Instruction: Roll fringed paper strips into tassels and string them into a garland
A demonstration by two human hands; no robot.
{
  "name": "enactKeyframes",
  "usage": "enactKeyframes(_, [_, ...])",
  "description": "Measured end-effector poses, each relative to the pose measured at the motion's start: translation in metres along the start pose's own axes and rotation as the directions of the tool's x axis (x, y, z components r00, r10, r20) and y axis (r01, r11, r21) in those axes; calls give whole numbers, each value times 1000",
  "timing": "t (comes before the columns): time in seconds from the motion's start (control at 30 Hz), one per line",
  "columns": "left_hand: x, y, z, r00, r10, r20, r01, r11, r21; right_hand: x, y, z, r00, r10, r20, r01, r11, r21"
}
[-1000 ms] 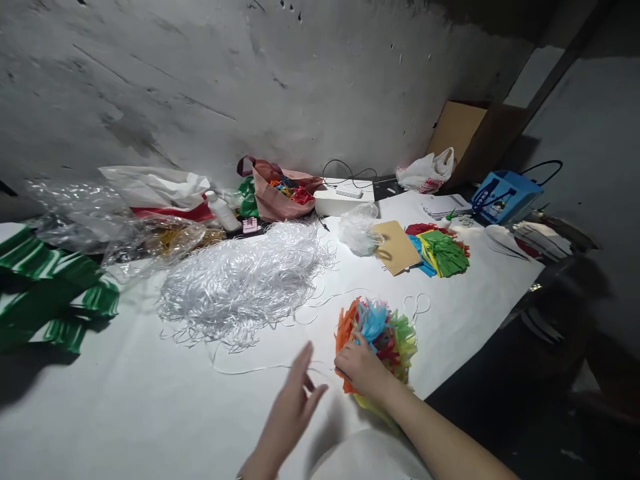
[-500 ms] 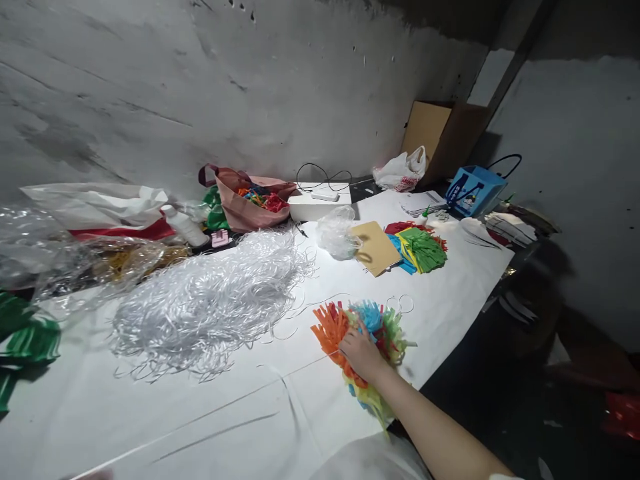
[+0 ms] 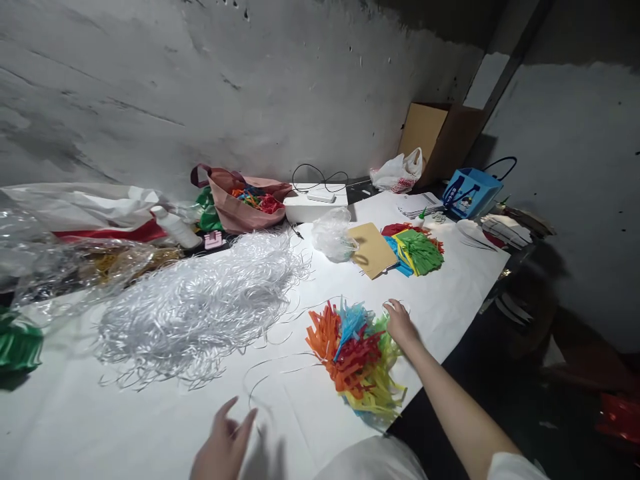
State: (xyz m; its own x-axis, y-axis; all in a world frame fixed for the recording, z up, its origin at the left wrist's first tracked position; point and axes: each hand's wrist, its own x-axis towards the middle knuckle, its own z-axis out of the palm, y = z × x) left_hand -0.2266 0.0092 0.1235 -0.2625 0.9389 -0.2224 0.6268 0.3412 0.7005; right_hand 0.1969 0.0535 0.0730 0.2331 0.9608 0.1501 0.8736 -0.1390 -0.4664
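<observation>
A bundle of fringed coloured paper strips (image 3: 356, 357), orange, red, blue, green and yellow, lies near the front edge of the white-covered table (image 3: 125, 413). My right hand (image 3: 400, 321) rests on the table just right of the bundle, fingers curled down onto a thin loop of white string. I cannot see whether it grips the string. My left hand (image 3: 223, 448) hovers low at the bottom of the view with its fingers apart, holding nothing, close to a loose curl of white string (image 3: 270, 373).
A big heap of white plastic string (image 3: 200, 300) fills the table's middle. Behind it stand a pink bag of coloured scraps (image 3: 240, 200), a white box (image 3: 315, 203), a glue bottle (image 3: 175, 227), brown card (image 3: 373, 249) and a stack of fringed paper (image 3: 417, 248). Clear plastic bags lie at left.
My right hand has left the top of the coloured bundle and moved right onto the table beside it. My left hand has come back into view at the bottom.
</observation>
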Motion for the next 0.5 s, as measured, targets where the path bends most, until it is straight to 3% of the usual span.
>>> enactKeyframes(0.1, [2,29,49,980,199,22,-199,980,14,2,25,-2,990,20,139,-20,1000,2])
enactKeyframes(0.17, [3,52,75,931,348,107,-333,933,-137,-1,28,-1,978,13,210,-23,999,44])
enactKeyframes(0.27, [10,80,103,847,469,250,-364,855,-369,-4,23,-5,962,10,272,-56,985,161])
enactKeyframes(0.37, [22,89,113,839,457,295,-323,855,-406,-1,18,-23,954,17,298,-116,941,318])
enactKeyframes(0.5, [34,76,97,893,351,280,-228,891,-392,8,24,-61,945,64,321,-231,827,513])
